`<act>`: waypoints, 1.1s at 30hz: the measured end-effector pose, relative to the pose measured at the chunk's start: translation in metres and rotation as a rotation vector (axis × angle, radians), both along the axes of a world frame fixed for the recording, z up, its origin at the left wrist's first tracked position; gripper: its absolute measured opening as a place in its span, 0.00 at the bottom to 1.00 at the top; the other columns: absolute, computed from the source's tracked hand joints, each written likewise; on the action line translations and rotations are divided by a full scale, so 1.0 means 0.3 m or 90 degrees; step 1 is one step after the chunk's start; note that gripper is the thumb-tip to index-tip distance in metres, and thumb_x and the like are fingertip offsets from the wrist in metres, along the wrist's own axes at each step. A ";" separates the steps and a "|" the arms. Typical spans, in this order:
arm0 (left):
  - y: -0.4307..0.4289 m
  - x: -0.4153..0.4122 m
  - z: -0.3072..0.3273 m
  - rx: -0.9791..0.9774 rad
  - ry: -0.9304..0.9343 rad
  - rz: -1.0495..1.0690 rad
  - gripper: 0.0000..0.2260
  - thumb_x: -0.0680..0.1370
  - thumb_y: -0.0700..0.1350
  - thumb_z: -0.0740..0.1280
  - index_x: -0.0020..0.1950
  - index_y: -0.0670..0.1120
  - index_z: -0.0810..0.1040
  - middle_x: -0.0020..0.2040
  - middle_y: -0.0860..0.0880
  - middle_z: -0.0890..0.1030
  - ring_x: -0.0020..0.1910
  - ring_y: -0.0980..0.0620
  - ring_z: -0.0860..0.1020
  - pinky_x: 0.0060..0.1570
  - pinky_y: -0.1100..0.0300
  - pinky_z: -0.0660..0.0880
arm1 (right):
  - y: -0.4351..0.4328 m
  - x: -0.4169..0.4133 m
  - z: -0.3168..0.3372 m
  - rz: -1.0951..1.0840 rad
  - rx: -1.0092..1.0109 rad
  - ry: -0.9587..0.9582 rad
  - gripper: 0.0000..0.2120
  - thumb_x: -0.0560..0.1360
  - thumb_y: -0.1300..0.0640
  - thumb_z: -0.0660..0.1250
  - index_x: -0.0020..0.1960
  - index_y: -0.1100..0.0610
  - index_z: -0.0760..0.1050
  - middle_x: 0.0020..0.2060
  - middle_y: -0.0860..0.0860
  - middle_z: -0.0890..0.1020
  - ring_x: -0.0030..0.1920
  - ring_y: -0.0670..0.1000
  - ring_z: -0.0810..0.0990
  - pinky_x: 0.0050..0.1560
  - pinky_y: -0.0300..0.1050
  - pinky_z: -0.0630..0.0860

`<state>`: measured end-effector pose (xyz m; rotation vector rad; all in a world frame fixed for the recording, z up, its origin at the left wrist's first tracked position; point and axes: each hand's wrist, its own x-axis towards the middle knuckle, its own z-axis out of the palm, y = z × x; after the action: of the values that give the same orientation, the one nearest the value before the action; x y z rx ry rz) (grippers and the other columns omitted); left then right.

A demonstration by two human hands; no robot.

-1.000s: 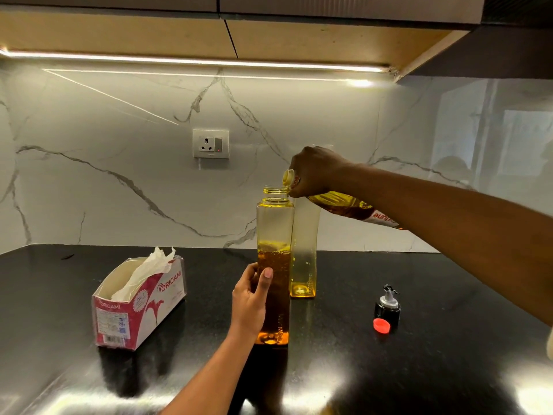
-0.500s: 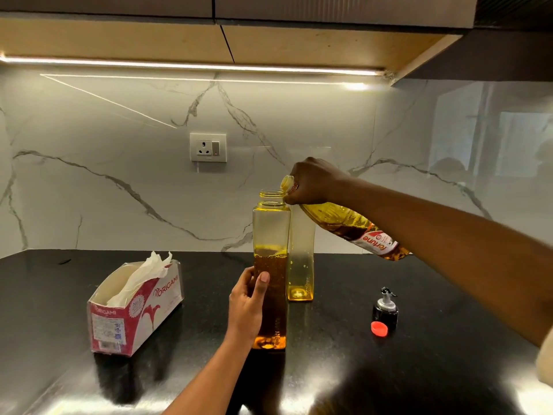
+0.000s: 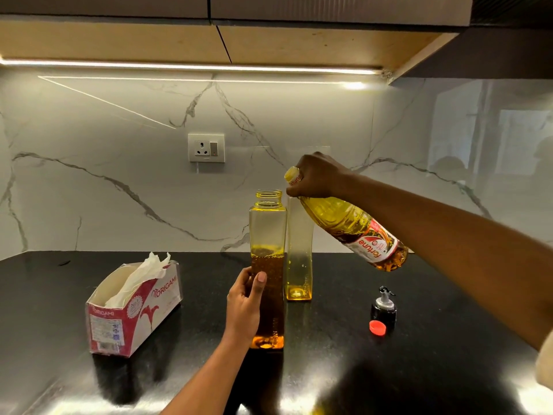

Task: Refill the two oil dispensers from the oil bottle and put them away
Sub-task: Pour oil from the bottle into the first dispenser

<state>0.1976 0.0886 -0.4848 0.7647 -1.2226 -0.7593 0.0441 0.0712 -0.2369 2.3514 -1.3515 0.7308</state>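
Note:
Two tall square yellow dispensers stand uncapped on the black counter [image 3: 449, 369]. The near dispenser [image 3: 267, 235] holds oil to about half its height, and my left hand [image 3: 244, 304] grips its lower body. The far dispenser [image 3: 299, 265] behind it has only a little oil at its bottom. My right hand [image 3: 317, 176] grips the neck of the oil bottle [image 3: 356, 229], which slants mouth up and base down to the right, its mouth just right of the near dispenser's opening. No oil streams from it.
A black pourer cap [image 3: 384, 307] and a red screw cap [image 3: 377, 327] lie on the counter to the right. An open tissue box [image 3: 134, 307] sits at the left. A wall socket [image 3: 206, 148] is on the marble backsplash, with cabinets overhead.
My right hand has swung the oil bottle's base downward, from nearly level to mouth up, and drawn its mouth off the near dispenser's opening. My left hand has stayed on the dispenser.

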 end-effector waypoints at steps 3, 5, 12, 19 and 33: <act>0.004 0.000 0.001 0.000 0.004 0.005 0.36 0.62 0.75 0.67 0.53 0.46 0.77 0.44 0.42 0.82 0.45 0.41 0.81 0.44 0.54 0.79 | 0.012 0.025 0.007 0.006 0.009 0.012 0.19 0.69 0.49 0.71 0.28 0.53 0.64 0.28 0.50 0.69 0.34 0.53 0.70 0.31 0.41 0.63; 0.005 -0.001 0.004 0.000 0.001 0.012 0.35 0.62 0.75 0.67 0.52 0.46 0.78 0.44 0.41 0.81 0.45 0.40 0.80 0.46 0.51 0.78 | 0.012 0.033 0.004 0.008 0.016 0.022 0.19 0.69 0.49 0.71 0.28 0.53 0.64 0.27 0.50 0.68 0.33 0.52 0.68 0.29 0.40 0.62; 0.009 0.000 0.005 0.005 -0.008 0.000 0.33 0.62 0.75 0.66 0.52 0.49 0.78 0.46 0.41 0.81 0.48 0.37 0.80 0.50 0.46 0.78 | -0.006 0.027 -0.023 0.008 0.034 0.057 0.18 0.68 0.50 0.71 0.28 0.53 0.65 0.26 0.49 0.69 0.30 0.50 0.67 0.28 0.39 0.62; 0.012 -0.001 0.007 0.000 -0.002 -0.001 0.36 0.61 0.75 0.67 0.53 0.47 0.77 0.44 0.46 0.83 0.45 0.44 0.81 0.44 0.57 0.79 | -0.002 0.004 -0.020 -0.011 0.026 0.086 0.17 0.68 0.50 0.71 0.29 0.53 0.65 0.27 0.49 0.69 0.31 0.50 0.68 0.28 0.38 0.62; 0.026 -0.006 0.015 -0.006 -0.009 0.029 0.35 0.61 0.75 0.66 0.52 0.47 0.78 0.42 0.46 0.82 0.42 0.48 0.81 0.41 0.57 0.79 | -0.019 -0.143 0.024 0.022 0.114 -0.390 0.12 0.68 0.56 0.71 0.29 0.57 0.73 0.28 0.53 0.77 0.27 0.49 0.75 0.32 0.40 0.74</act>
<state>0.1957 0.0962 -0.4803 0.7887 -1.2173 -0.7109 0.0011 0.0654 -0.2297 2.3869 -1.6673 1.4826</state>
